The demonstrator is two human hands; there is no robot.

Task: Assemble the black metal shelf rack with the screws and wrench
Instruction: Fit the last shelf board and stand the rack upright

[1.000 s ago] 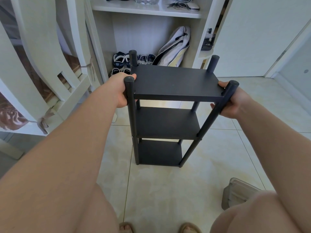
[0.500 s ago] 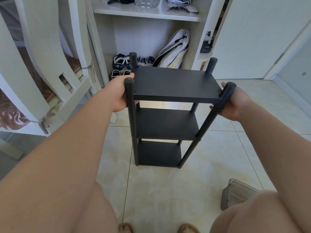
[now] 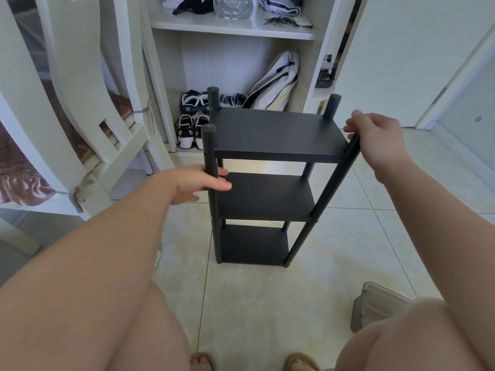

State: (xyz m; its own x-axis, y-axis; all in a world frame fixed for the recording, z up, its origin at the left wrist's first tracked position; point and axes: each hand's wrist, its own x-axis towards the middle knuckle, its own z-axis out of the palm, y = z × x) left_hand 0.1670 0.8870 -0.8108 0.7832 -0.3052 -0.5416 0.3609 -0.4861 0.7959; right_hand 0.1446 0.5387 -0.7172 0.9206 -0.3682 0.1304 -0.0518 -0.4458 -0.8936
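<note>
Tiled floor (image 3: 254, 303) carries the black rack (image 3: 276, 135), three shelves up, seemingly finished; my left hand (image 3: 195, 183) touches the front-left post (image 3: 210, 153), fingers straight; my right hand (image 3: 380, 137) grips the front-right post (image 3: 334, 183).

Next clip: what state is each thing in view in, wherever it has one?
Black metal three-tier shelf rack: upright on the tiled floor, all three shelves fitted.
Left hand: rests against the front-left post, fingers fairly straight.
Right hand: fingers curled over the top of the front-right post.
Translucent grey plastic container: on the floor, partly hidden by a knee.
Clear faceted glass bowl: upright on the white cabinet shelf.
</note>
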